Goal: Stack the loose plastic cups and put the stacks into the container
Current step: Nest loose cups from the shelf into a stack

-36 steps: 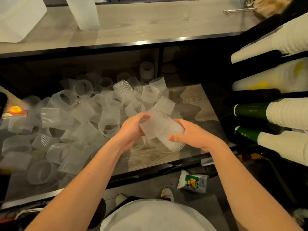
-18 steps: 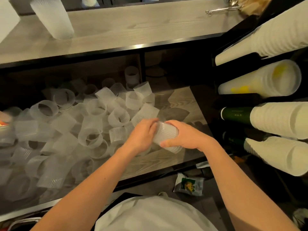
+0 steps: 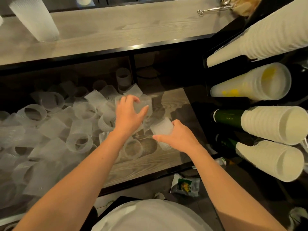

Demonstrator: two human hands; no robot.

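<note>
Several loose frosted ribbed plastic cups (image 3: 80, 130) lie scattered on the low wooden shelf (image 3: 173, 157). My right hand (image 3: 176, 137) grips a short stack of these cups (image 3: 162, 128) at the shelf's right side, its lower part hidden by the hand. My left hand (image 3: 129, 114) reaches farther back, its fingers and thumb curled over another loose cup (image 3: 146, 104) at the right end of the pile.
A tall stack of frosted cups (image 3: 33, 19) stands on the wooden counter (image 3: 126, 29) above. Rows of white cup stacks (image 3: 273, 124) lie in a black rack on the right beside dark bottles (image 3: 226, 115). A wrapper (image 3: 185, 185) lies on the floor.
My left hand has let go of the stack and moved back onto a loose cup. My right hand keeps the stack, a little lower and to the right.
</note>
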